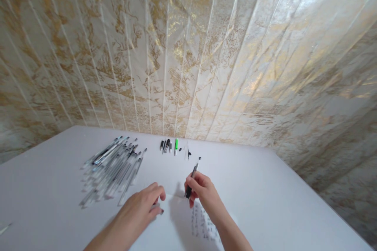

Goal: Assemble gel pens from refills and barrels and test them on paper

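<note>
In the head view my right hand [203,190] is closed round a pen [193,178] with a clear barrel and dark parts. The pen is tilted, its black lower part pointing down at the white surface. A small dark end piece shows at its top. Below this hand lies paper with rows of handwriting [203,223], partly covered by my wrist. My left hand [145,202] hovers to the left, thumb and bent forefinger apart. A small dark spot shows at the thumb tip; I cannot make out what it is.
A white table [250,188] carries a spread pile of clear pens [118,168] on the left. Towards the back lie several dark caps or pen parts [166,146], a green highlighter [176,146] and small loose pieces [188,153]. A gold-patterned curtain [182,55] hangs behind the table.
</note>
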### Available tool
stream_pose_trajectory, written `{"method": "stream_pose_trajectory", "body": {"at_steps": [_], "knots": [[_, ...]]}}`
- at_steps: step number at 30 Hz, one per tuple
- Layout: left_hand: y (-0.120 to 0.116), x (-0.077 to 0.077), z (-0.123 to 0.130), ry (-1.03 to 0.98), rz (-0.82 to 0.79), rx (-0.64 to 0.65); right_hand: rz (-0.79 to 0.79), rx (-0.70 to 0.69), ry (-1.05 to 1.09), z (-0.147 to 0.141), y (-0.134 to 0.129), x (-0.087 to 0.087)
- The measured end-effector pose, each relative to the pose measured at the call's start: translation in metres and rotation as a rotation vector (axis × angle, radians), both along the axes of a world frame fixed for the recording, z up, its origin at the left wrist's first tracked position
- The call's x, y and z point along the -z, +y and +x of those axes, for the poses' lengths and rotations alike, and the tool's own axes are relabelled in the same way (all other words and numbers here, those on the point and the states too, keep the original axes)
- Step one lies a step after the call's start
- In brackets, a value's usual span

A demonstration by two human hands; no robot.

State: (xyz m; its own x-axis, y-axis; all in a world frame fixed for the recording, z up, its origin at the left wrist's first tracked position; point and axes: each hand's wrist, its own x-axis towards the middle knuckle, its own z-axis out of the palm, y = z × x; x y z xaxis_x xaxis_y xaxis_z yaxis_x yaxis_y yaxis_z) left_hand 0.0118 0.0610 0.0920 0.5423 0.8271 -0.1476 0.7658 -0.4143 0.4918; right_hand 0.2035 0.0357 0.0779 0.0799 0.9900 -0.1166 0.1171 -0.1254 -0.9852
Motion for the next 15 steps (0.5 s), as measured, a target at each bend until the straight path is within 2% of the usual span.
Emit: {"method": "stream_pose_trajectory", "body": {"at_steps": [5,9,15], "knots": [[-0.004,0.008,0.006,0.163,0.041,0.075,-0.110,-0.165,-0.248,0.005,-0.010,0.001],[-0.011,0.014,0.011,0.177,0.079,0.085,-0.101,-0.192,-0.507,-0.007,-0.017,0.001],[-0.020,0.013,0.028,0.143,0.045,0.073,-0.094,-0.222,-0.803,-0.011,-0.023,-0.006]]}}
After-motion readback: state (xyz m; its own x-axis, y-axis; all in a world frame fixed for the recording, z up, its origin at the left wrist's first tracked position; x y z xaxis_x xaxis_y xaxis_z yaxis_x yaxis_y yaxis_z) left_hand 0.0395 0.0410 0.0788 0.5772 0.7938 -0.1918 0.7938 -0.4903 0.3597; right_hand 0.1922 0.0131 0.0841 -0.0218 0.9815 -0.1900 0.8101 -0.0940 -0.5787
